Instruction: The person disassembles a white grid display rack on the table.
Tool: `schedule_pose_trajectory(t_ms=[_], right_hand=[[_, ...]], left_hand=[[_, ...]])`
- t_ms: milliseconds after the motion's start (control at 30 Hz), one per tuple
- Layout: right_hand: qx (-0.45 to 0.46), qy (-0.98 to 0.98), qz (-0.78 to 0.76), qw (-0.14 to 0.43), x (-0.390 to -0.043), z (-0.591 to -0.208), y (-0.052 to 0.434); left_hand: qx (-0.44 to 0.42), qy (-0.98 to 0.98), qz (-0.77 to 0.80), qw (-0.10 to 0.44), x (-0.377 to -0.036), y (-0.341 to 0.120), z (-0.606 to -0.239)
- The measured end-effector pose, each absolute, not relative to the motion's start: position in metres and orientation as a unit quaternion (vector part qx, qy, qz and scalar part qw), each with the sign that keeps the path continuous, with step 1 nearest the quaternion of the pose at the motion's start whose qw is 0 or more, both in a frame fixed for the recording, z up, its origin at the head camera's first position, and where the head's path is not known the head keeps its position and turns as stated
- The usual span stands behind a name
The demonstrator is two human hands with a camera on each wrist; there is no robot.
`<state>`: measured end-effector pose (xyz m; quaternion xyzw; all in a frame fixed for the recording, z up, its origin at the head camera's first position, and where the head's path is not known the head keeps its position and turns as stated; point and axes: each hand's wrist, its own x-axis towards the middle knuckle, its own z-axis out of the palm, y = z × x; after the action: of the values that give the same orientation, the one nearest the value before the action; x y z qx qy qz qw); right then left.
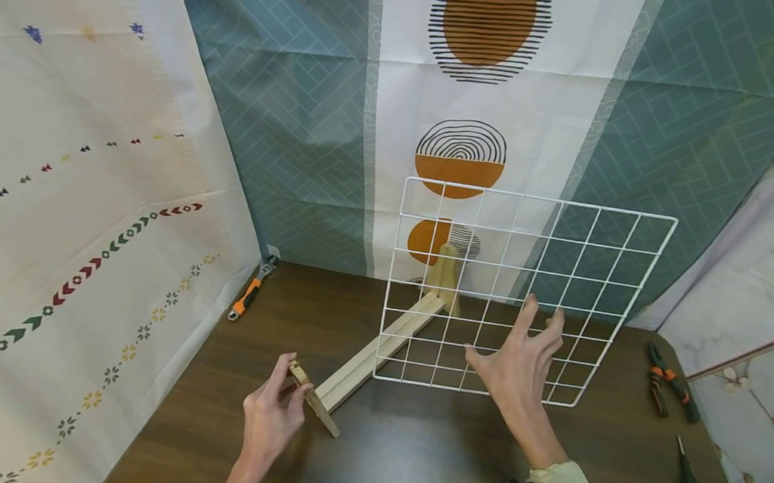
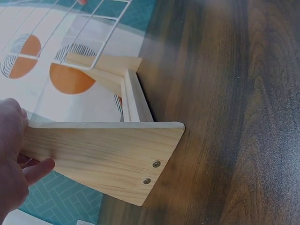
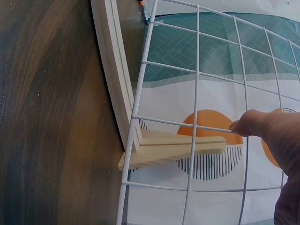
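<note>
A white wire grid panel [image 1: 540, 199] stands upright on the dark wooden table [image 1: 411, 456]. My right hand [image 1: 522, 343] lies against its lower middle with fingers spread and straight; in the right wrist view a fingertip [image 3: 253, 124] touches a wire of the grid [image 3: 197, 93]. A pale wooden stand lies on the table, its long slotted rail [image 1: 378, 351] running diagonally towards the backdrop. My left hand [image 1: 297, 376] pinches the stand's near end foot [image 2: 103, 159], which has two screws. The far foot [image 3: 178, 147] stands behind the grid. The grid's lower left corner is beside the rail [image 3: 112, 61]; whether it sits in the slot I cannot tell.
An orange-handled adjustable wrench [image 1: 249, 291] lies at the back left by the patterned cloth wall. Pliers [image 1: 669, 381] and a screwdriver [image 1: 688, 474] lie on the table's right side. Hanging printed cloths enclose the table at the back and on both sides.
</note>
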<state>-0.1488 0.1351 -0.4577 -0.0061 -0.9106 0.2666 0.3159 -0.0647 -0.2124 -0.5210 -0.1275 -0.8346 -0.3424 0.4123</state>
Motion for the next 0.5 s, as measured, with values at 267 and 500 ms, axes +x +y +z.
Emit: schedule_pose_trajectory(t_ms=[267,500], right_hand=[[-0.01,-0.912,0.269,0.311,-0.1486,-0.4587,0.135],[-0.012,-0.914,0.267,0.305,-0.1491,-0.46,0.1348]], left_hand=[[-0.125,-0.834,-0.338,0.417,-0.0623,-0.2127,-0.5218],[-0.124,-0.832,-0.333,0.427,-0.0605,-0.2121,-0.5222]])
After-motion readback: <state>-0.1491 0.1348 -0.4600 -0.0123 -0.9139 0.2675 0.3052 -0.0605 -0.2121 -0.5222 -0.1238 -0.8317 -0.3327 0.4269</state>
